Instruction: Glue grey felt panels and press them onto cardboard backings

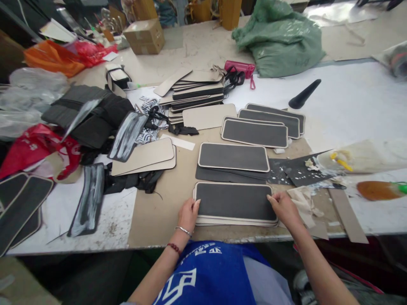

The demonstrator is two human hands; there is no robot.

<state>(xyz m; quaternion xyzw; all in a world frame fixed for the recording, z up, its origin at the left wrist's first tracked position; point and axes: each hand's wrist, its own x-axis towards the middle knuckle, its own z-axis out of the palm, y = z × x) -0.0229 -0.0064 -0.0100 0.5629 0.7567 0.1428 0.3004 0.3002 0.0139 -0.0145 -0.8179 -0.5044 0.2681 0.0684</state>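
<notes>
A dark grey rectangular panel with rounded corners and a beige border [235, 202] lies on top of a small stack of similar panels at the table's front. My left hand [188, 214] pinches its left edge between thumb and fingers. At the opposite end, my right hand [284, 207] grips the right edge the same way. Just behind is another beige-bordered panel [233, 156], resting on plain dark sheets [219, 173]. Farther back, several more panels [254, 132] overlap in a fanned group.
Beige boards [197, 89] are piled at the back. Left are white-smeared dark strips [86, 199], black fabric pieces [92, 118] and a red bag [41, 150]. Right lie a glue-spotted dark sheet [305, 169], an amber bottle [377, 190] and a cardboard strip [348, 216]. A green sack [282, 40] sits behind.
</notes>
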